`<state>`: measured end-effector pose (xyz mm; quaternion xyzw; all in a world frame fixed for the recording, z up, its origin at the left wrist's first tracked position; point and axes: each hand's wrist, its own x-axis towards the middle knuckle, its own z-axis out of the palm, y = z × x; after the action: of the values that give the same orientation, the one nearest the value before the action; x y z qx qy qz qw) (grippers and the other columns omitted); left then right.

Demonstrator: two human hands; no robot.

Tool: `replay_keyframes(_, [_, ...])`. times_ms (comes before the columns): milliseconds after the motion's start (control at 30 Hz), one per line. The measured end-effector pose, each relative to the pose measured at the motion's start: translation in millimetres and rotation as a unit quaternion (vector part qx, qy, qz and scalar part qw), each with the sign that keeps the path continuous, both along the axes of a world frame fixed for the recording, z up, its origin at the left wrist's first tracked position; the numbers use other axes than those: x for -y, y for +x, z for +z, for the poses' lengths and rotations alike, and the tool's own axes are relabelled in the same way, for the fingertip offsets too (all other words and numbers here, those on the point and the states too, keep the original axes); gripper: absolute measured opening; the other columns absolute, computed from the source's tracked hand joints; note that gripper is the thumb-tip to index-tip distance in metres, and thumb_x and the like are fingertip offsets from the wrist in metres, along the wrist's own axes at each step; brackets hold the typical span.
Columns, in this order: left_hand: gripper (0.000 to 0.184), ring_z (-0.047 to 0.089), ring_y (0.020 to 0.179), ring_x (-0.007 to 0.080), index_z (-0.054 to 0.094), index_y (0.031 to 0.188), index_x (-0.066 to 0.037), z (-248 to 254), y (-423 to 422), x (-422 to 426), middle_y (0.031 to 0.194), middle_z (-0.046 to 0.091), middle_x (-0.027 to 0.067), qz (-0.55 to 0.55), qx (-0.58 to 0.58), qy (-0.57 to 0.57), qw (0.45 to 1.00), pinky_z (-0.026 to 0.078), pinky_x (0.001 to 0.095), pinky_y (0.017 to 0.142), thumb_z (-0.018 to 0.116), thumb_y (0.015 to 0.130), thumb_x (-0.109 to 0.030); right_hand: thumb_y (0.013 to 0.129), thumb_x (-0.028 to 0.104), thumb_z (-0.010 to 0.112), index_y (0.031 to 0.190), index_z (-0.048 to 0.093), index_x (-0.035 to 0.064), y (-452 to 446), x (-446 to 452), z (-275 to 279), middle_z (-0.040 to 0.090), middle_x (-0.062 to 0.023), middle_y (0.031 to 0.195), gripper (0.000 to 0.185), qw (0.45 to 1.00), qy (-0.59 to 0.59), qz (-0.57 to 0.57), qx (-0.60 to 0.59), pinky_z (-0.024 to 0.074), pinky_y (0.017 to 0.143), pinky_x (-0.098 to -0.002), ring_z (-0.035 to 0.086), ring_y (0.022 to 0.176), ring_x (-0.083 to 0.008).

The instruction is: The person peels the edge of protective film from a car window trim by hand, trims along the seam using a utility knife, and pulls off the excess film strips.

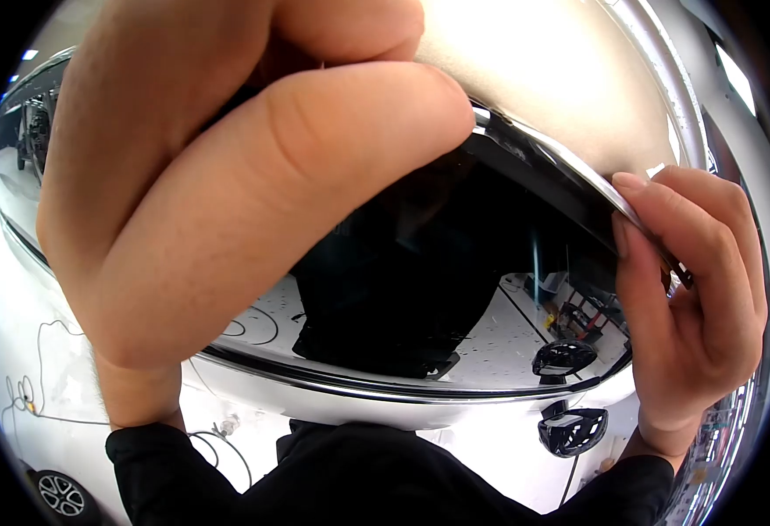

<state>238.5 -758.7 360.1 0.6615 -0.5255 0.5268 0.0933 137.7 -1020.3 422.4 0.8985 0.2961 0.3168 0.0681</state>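
My left hand (218, 175) fills the upper left, very near the camera, with its fingers closed. Its thumb tip overlaps the end of a shiny chrome-and-black trim strip (569, 162); what those fingers hold, if anything, is hidden. On the right, my right hand (701, 272) pinches the strip between thumb and fingers. This strip runs along the upper edge of a dark car window (525, 219), below a bright, pale roof panel (543, 61).
A black side mirror (572, 431) and its reflection show at the lower right. Thin cables (60, 421) lie on the white floor. A wheel (60, 494) stands at the lower left. The glass reflects the person's dark shape.
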Motion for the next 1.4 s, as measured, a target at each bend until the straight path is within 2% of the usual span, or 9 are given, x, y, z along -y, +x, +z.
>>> replay_keyframes(200, [0.025, 0.058, 0.074, 0.0177, 0.074, 0.101, -0.003, 1.9, -0.7, -1.3, 0.09, 0.062, 0.007, 0.007, 0.009, 0.005, 1.0, 0.043, 0.025, 0.06, 0.075, 0.076, 0.0, 0.085, -0.009, 0.071, 0.106, 0.073, -0.0013, -2.6, -3.2, -0.1, 0.069, -0.0143, 0.097, 0.023, 1.0, 0.0, -0.007, 0.004, 0.0518, 0.067, -0.0253, 0.068, 0.085, -0.0193])
replay_keyframes(367, [0.023, 0.058, 0.074, 0.0178, 0.075, 0.101, -0.004, -0.6, -4.1, -2.4, 0.09, 0.063, 0.007, 0.027, 0.0, -0.002, 1.0, 0.042, 0.0255, 0.06, 0.076, 0.078, -0.001, 0.085, -0.009, 0.071, 0.106, 0.073, -0.0015, 7.3, 9.5, -23.5, 0.07, -0.0148, 0.099, 0.022, 0.994, 0.096, 0.041, 0.041, 0.053, 0.068, -0.0252, 0.068, 0.087, -0.0196])
replay_keyframes(500, [0.021, 0.057, 0.074, 0.0177, 0.075, 0.1, -0.005, -2.8, -6.6, -1.2, 0.091, 0.063, 0.0068, 0.037, -0.017, -0.017, 0.999, 0.042, 0.0252, 0.061, 0.077, 0.079, -0.002, 0.085, -0.01, 0.07, 0.106, 0.072, -0.0025, -3.3, -2.3, -2.7, 0.07, -0.0151, 0.099, 0.022, 1.0, 0.028, -0.007, -0.006, 0.0538, 0.07, -0.0251, 0.068, 0.088, -0.0198])
replay_keyframes(600, [0.02, 0.057, 0.074, 0.0177, 0.074, 0.099, -0.004, -4.8, -7.4, -0.2, 0.091, 0.062, 0.0068, 0.038, -0.031, -0.026, 0.998, 0.041, 0.025, 0.061, 0.077, 0.079, -0.002, 0.085, -0.01, 0.07, 0.105, 0.072, -0.003, 7.4, 12.4, -26.0, 0.07, -0.0152, 0.099, 0.021, 0.993, 0.108, 0.041, 0.032, 0.0541, 0.07, -0.0252, 0.068, 0.088, -0.0202])
replay_keyframes(767, [0.017, 0.058, 0.075, 0.0186, 0.074, 0.098, -0.004, -4.9, -9.0, -3.0, 0.094, 0.063, 0.0084, 0.05, -0.038, -0.021, 0.998, 0.042, 0.0251, 0.062, 0.076, 0.082, 0.0, 0.086, -0.01, 0.07, 0.105, 0.073, -0.0024, -2.0, 6.4, -12.6, 0.07, -0.015, 0.1, 0.021, 0.998, 0.066, 0.005, 0.02, 0.0536, 0.067, -0.0243, 0.069, 0.087, -0.0194])
replay_keyframes(867, [0.016, 0.058, 0.075, 0.0191, 0.073, 0.099, -0.004, -6.2, -8.7, -6.4, 0.097, 0.063, 0.0095, 0.05, -0.048, -0.019, 0.997, 0.043, 0.0254, 0.063, 0.075, 0.084, 0.0, 0.086, -0.009, 0.071, 0.106, 0.073, -0.0019, 1.5, 19.5, -26.5, 0.071, -0.0146, 0.101, 0.021, 0.994, 0.1, 0.015, 0.033, 0.053, 0.065, -0.0233, 0.069, 0.086, -0.0183])
replay_keyframes(967, [0.016, 0.059, 0.076, 0.0192, 0.073, 0.101, -0.004, -6.0, -8.5, -10.4, 0.1, 0.063, 0.0105, 0.056, -0.044, -0.01, 0.997, 0.043, 0.0258, 0.063, 0.074, 0.086, 0.0, 0.086, -0.008, 0.072, 0.106, 0.073, -0.0016, -9.5, 8.4, -3.8, 0.071, -0.0144, 0.101, 0.021, 0.999, 0.014, -0.035, -0.004, 0.0529, 0.064, -0.0228, 0.069, 0.085, -0.0176])
replay_keyframes(1100, [0.016, 0.059, 0.075, 0.0189, 0.072, 0.102, -0.004, -10.6, -7.6, -11.9, 0.101, 0.063, 0.0115, 0.042, -0.073, -0.029, 0.996, 0.043, 0.0258, 0.063, 0.072, 0.088, 0.002, 0.086, -0.007, 0.072, 0.107, 0.073, -0.0016, -8.0, 20.3, -3.0, 0.071, -0.0146, 0.101, 0.022, 0.999, 0.031, 0.0, -0.022, 0.0538, 0.064, -0.0232, 0.07, 0.086, -0.018])
replay_keyframes(1400, [0.014, 0.055, 0.066, 0.0168, 0.071, 0.1, -0.001, -2.8, -16.7, -19.5, 0.085, 0.059, 0.0104, 0.062, -0.154, 0.005, 0.986, 0.041, 0.0237, 0.059, 0.066, 0.09, 0.007, 0.085, -0.008, 0.073, 0.107, 0.074, -0.0015, -12.5, 33.6, -4.6, 0.07, -0.0141, 0.102, 0.023, 0.999, 0.036, 0.004, -0.027, 0.053, 0.066, -0.0239, 0.069, 0.086, -0.0184])
